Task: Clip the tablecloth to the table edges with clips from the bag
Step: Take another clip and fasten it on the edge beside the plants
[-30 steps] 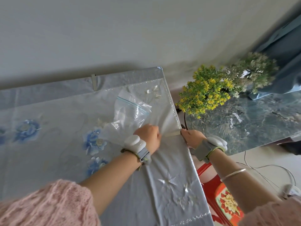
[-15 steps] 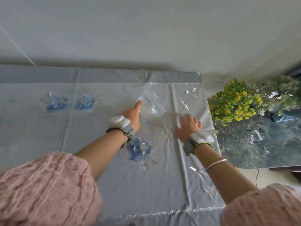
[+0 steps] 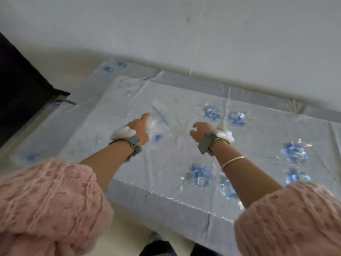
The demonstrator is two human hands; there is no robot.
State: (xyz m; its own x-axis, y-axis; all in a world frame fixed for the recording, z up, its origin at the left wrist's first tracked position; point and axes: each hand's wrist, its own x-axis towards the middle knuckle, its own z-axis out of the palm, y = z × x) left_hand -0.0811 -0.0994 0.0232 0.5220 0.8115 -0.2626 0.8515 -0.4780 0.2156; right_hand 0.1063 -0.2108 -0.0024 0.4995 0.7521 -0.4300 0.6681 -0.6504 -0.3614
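Observation:
The pale blue tablecloth [image 3: 166, 163] with blue flowers covers the table. A clear zip bag [image 3: 159, 118] lies on it left of centre; whether clips are inside is too blurred to tell. My left hand [image 3: 140, 127] grips the bag's bunched near side. My right hand [image 3: 200, 131] hovers a little right of the bag, its fingers loosely curled and holding nothing. One grey clip [image 3: 69, 102] sits on the left table edge. Another clip [image 3: 293, 106] sits on the far edge at the right.
A pale wall runs just behind the far table edge. A dark piece of furniture [image 3: 20, 80] stands close to the table's left end. The near table edge [image 3: 166, 204] hangs over light floor, with something dark [image 3: 158, 247] below it.
The view swung left along the table and the flower pots left the frame. My left hand brought the bag leftward past two blue flowers. My right hand lifted off the cloth and followed.

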